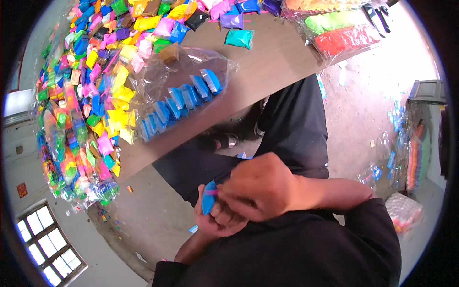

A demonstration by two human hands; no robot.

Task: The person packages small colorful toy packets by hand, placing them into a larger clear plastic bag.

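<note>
My left hand (216, 225) is closed around a small blue packet (208, 201), held upright over my lap near my chest. Over it, my right hand (260, 186) is curled, its fingertips pinched together at the packet's side. A thin pink piece (211, 193) lies across the packet and runs toward the right fingertips; its kind is hard to make out, and the fingers hide its far end. On the table ahead, a row of blue packets (191, 97) stands leaning on a clear plastic bag (210, 60).
A big heap of colourful small packets (95, 57) covers the left of the table (272, 62). A teal packet (239, 38) lies apart. Bags of red and green material (346, 40) sit at the far right corner. Bubble wrap (404, 210) and plastic scraps lie on the floor.
</note>
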